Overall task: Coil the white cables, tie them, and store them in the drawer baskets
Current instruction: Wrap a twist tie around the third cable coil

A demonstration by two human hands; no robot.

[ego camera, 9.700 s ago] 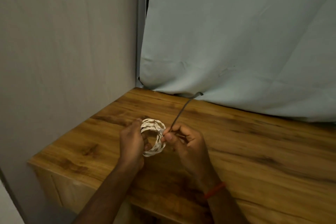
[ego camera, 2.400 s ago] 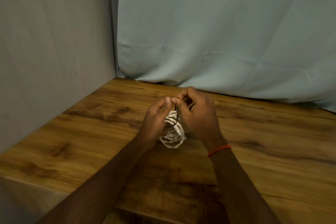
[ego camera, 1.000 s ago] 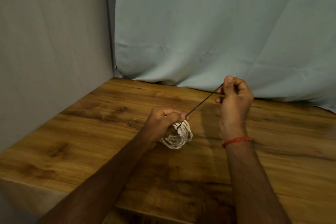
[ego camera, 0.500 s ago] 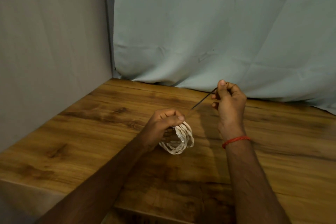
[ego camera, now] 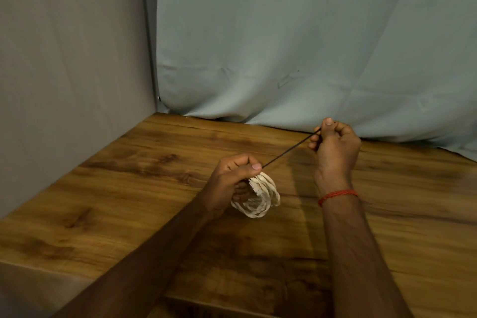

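**Head view.** Centre of frame: coiled white cable [ego camera: 260, 199] gripped in the left hand [ego camera: 232, 178], fingers curled through and around the loops, low over the wooden tabletop [ego camera: 154, 188]; contact with the wood impossible to tell. Right of centre: right hand [ego camera: 335, 147] clenched on the far end of a thin dark tie [ego camera: 289, 148], stretched taut up and to the right from under the left thumb. Judged step: cinching the tie around the bundle.

Likely failures from here:
- Escape of the tie from the thumb pinch under too hard a pull, leaving a slack wrap.
- Springing apart of the loops on any loosening of the left grip before knotting.
- Snapping of so thin a tie under a sharp tug.

Appearance of the cable: flat, off-white, wound in many uneven, overlapping turns into a small loose ring, outer turns fanned toward lower right. Toothed edge near the fingers, nature unclear. No drawer or basket in frame.
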